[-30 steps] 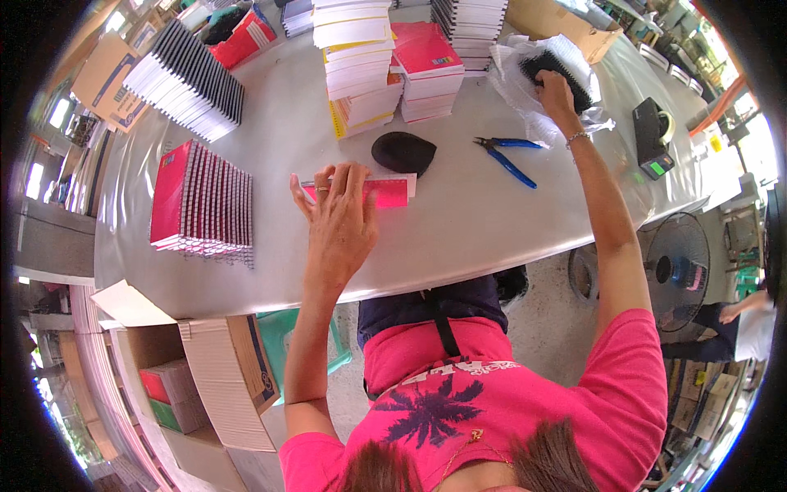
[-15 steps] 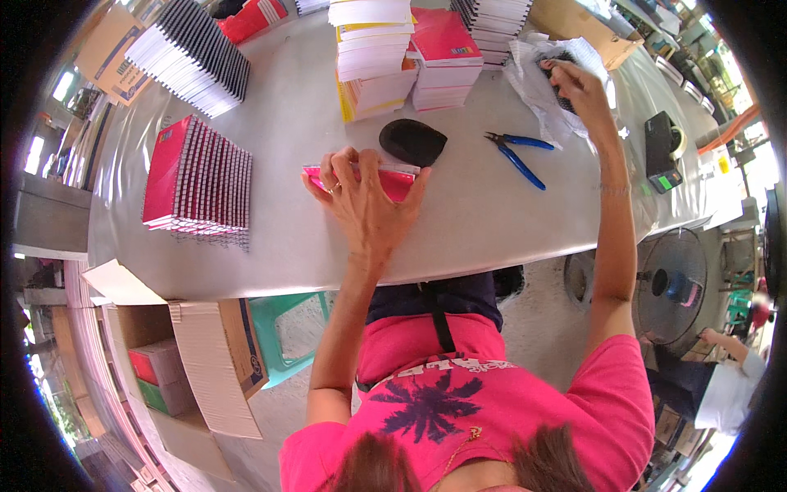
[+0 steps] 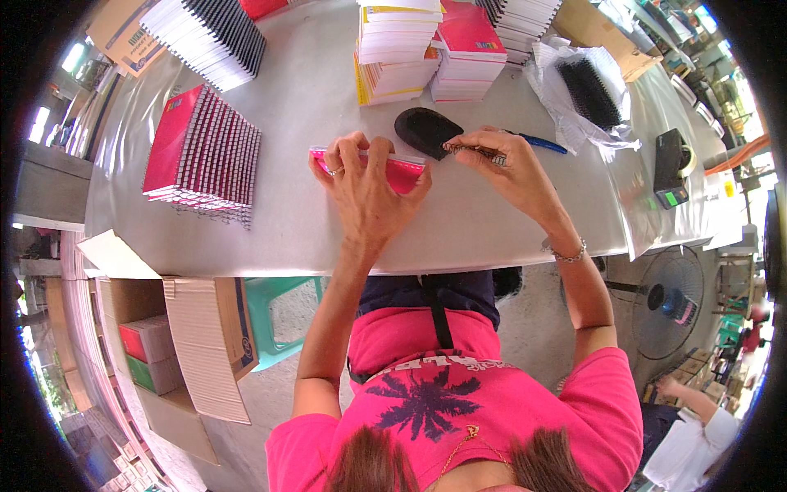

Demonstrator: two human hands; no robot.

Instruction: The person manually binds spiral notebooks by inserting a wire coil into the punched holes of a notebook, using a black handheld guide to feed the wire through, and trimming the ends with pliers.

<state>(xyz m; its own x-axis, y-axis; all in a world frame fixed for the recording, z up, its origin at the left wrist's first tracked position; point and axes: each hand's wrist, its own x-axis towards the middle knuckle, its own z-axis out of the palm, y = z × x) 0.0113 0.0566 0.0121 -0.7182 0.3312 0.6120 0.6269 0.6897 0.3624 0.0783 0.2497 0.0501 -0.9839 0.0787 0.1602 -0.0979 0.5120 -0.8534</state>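
My left hand presses down on a pink notebook lying flat on the grey table, fingers curled over its far edge. My right hand pinches a thin dark wire spiral just right of the notebook's end. A black oval pad lies right behind both hands, and blue-handled pliers stick out past my right hand.
A slanted stack of red spiral notebooks sits at the left. Piles of white and red booklets stand at the back. A clear bag of black spirals and a black tape dispenser lie right. Cardboard boxes stand below left.
My right hand left the bag at the far right and came to the notebook carrying a wire spiral. My left hand stayed on the pink notebook, fingers now curled.
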